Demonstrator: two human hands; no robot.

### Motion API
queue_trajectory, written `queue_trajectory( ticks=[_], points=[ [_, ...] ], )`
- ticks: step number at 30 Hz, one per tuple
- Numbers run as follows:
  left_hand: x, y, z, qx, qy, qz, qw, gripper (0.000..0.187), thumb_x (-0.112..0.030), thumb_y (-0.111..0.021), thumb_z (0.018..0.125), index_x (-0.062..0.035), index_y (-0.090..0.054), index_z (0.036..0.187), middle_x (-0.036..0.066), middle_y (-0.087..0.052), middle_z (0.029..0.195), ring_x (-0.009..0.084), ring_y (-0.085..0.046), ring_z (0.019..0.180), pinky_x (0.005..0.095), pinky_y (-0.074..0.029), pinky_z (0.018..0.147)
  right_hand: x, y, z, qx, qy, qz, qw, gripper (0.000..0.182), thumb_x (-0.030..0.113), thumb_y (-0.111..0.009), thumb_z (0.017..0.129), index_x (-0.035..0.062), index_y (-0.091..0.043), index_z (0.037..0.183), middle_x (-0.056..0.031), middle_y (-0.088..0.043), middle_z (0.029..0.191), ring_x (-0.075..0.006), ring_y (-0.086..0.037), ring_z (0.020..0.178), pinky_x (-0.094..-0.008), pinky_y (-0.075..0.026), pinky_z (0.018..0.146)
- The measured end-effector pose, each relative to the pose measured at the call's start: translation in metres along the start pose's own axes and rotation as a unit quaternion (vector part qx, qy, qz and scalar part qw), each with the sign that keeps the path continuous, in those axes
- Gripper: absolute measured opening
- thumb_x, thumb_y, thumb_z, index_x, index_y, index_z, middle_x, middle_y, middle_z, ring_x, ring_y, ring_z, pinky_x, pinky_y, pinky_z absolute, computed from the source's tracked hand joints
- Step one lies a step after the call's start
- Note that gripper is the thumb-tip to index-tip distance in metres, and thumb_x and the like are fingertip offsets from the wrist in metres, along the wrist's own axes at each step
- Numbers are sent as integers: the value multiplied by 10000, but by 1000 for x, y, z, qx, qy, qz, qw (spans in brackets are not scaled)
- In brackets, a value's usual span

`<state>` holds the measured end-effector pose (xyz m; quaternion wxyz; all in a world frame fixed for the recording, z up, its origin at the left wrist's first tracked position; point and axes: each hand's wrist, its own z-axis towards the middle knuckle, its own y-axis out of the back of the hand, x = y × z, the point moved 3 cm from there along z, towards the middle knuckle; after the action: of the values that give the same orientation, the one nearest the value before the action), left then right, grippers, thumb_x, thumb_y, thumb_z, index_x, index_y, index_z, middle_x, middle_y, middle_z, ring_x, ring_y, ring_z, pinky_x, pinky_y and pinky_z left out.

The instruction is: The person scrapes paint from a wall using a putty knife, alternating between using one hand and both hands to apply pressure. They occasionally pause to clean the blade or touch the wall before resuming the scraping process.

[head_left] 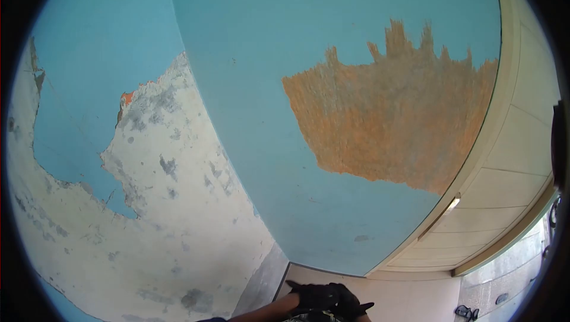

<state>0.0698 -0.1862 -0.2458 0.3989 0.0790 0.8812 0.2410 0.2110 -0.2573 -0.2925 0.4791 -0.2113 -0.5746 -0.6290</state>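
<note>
My left hand (313, 296) and my right hand (350, 304), both in black gloves, come together at the bottom edge of the head view, close in front of my body. They overlap, and the dark gloves blend into each other. One pointed black tip sticks out at the left, another at the right. The fingers are mostly hidden, so I cannot tell whether something is held between them. My bare left forearm reaches in from the lower left. Beyond the hands rises a blue wall (237, 84) with a large rough brown-orange patch (392, 120) where the paint is off.
To the left, another wall (196, 245) shows whitish plaster with grey blotches and remnants of blue paint. A cream door frame and panels (499, 162) stand at the right. Pale floor (409, 295) lies below, and dark footwear (466, 312) rests near the doorway.
</note>
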Motion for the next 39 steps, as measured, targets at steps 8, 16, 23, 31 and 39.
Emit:
queue_trajectory(
  ticks=[8, 16, 23, 31, 39],
  points=[
    [-41, 25, 41, -227, -140, -232, 935, 665, -393, -619, 943, -54, -375, 1461, 149, -686, 1116, 231, -685, 955, 354, -547, 794, -56, 41, -4, -208, -226, 136, 942, 398, 71, -603, 881, 28, -566, 1274, -105, -679, 1142, -200, -655, 1008, -327, -521, 876],
    [43, -43, 55, -14, -58, -595, 802, 484, -297, -517, 1016, -11, -456, 1402, 104, -614, 1240, 205, -614, 1111, 375, -519, 880, -14, 47, 8, -187, -134, 554, 800, 472, 261, -578, 974, -37, -466, 1322, -183, -563, 1329, -291, -571, 1190, -433, -491, 997],
    [57, 0, 12, -270, -1, -400, 876, 347, -178, -672, 877, -43, -582, 1184, 151, -638, 964, 310, -645, 822, 389, -531, 702, -12, 29, 67, -105, -150, 420, 889, 441, 185, -609, 931, 8, -499, 1320, -149, -569, 1349, -239, -579, 1182, -359, -488, 973],
    [88, 30, -20, -452, -64, 101, 884, 463, -271, -750, 755, -80, -616, 1156, 185, -653, 1062, 397, -625, 963, 462, -521, 833, -30, -8, 107, -87, -47, 341, 935, 513, 83, -696, 814, 69, -498, 1287, -103, -620, 1270, -217, -548, 1230, -347, -443, 1033],
    [99, 11, 12, -511, -172, 69, 839, 365, -318, -641, 929, -124, -618, 1238, 60, -678, 1014, 250, -638, 906, 426, -528, 682, -22, 3, 93, -163, -7, -168, 972, 406, 186, -634, 802, 52, -655, 1185, -145, -663, 1195, -338, -560, 1206, -464, -413, 1051]
  ],
)
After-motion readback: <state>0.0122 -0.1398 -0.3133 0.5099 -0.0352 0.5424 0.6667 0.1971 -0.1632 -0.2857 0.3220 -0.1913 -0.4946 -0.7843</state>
